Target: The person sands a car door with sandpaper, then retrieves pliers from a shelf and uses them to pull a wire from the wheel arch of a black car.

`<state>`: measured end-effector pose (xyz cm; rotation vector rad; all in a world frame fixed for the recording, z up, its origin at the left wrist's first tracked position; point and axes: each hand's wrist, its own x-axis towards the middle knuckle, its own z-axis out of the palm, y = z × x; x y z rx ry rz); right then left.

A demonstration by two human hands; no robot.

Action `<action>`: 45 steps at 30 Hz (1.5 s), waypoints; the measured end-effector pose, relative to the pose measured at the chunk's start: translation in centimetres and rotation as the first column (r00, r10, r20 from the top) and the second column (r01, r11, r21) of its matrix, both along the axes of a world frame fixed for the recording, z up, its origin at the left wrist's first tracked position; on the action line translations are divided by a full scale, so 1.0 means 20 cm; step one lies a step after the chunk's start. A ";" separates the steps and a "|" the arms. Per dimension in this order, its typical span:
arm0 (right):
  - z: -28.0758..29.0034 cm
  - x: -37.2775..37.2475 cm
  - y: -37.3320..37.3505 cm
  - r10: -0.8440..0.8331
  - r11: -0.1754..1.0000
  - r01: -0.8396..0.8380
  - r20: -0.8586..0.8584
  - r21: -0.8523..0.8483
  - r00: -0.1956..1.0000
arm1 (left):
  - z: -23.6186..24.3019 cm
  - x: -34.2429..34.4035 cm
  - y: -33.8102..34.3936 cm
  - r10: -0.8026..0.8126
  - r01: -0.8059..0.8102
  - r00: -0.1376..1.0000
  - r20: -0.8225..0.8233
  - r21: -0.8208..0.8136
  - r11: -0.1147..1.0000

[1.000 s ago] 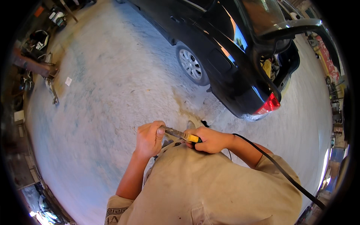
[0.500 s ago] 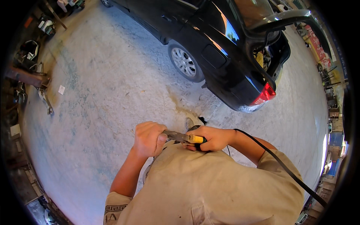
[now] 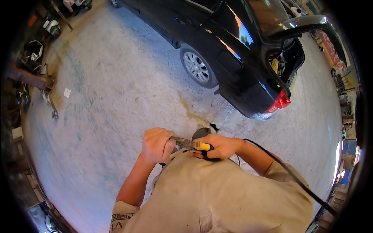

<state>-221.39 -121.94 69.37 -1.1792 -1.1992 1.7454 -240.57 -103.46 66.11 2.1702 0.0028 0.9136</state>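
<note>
Two bare hands grip one hand tool (image 3: 184, 142), held just in front of the person's waist, above the floor (image 3: 112, 97). The left hand (image 3: 156, 143) is clenched around the end of its grey metal part, thumb pressed along it, though what lies inside those fingers cannot be seen. The right hand (image 3: 221, 146) grasps the yellow-and-black handle (image 3: 203, 146), so the tool bridges the gap between the fists, slanting slightly down toward the right. Close behind it is the front of a beige shirt (image 3: 229, 182), with a dark key pattern on its left sleeve. A black cable (image 3: 293, 176) passes across the right arm and off toward the lower right. Ahead of the right hand, a small dark patch (image 3: 214, 127) marks the floor. Beyond stands a black car (image 3: 233, 95), angled from the floor's far edge toward its right edge, its silver wheel (image 3: 196, 66) and red tail light (image 3: 281, 102) facing the person and its rear lid (image 3: 303, 29) raised. Near the floor's left edge lie a scrap of white paper (image 3: 67, 93) and, farther out, a rusty brown beam (image 3: 31, 78).
</note>
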 end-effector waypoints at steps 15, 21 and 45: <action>-0.24 0.52 0.49 -0.219 0.975 0.211 -0.118 -0.076 0.969 | -0.13 0.52 0.53 -0.092 -0.138 0.887 -0.453 -0.448 0.883; -0.38 0.82 0.79 -0.325 0.940 0.331 -0.083 0.081 0.942 | -0.17 0.91 0.88 -0.092 -0.180 0.829 -0.552 -0.419 0.890; -1.13 0.90 1.53 -0.979 -0.113 0.983 0.186 -0.146 -0.085 | -1.02 2.63 1.83 -0.718 0.784 0.394 -0.575 -0.197 0.588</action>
